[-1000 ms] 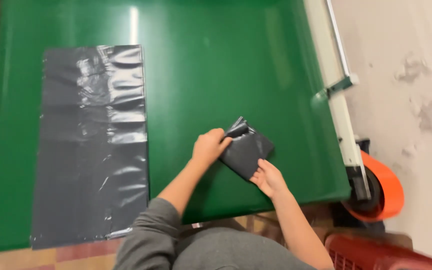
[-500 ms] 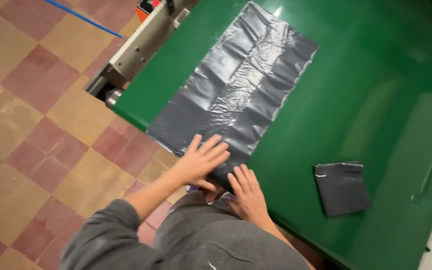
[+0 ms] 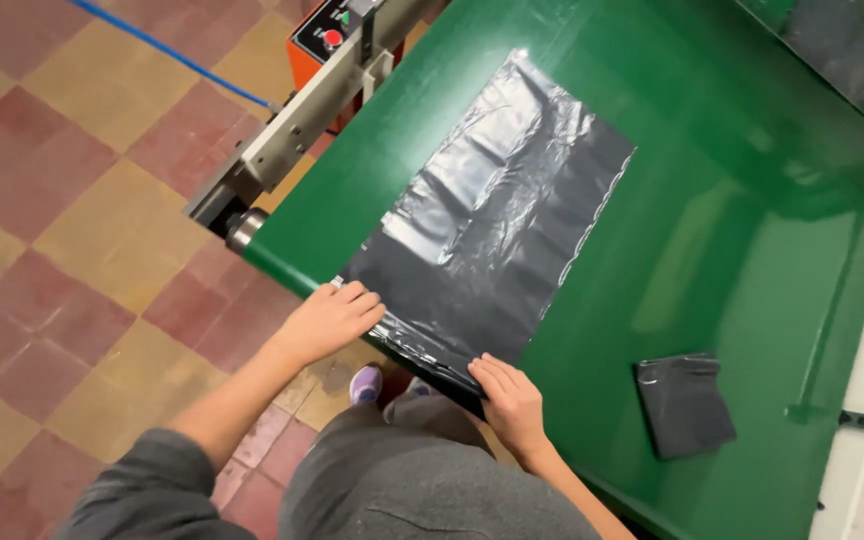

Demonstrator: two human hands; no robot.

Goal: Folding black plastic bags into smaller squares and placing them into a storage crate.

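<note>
Head view: flat grey plastic bag at the near edge of the green counter, both your hands on it.
Your left hand lies palm-down, fingers loosely spread, on the bag's near-left corner; your right hand presses flat on its near-right corner; neither grips. Bag lies unfolded, creased, no fold begun. One small folded grey bag sits finished, well apart to your right. Beyond the counter's left rail: orange control box, checked floor tiles.
</note>
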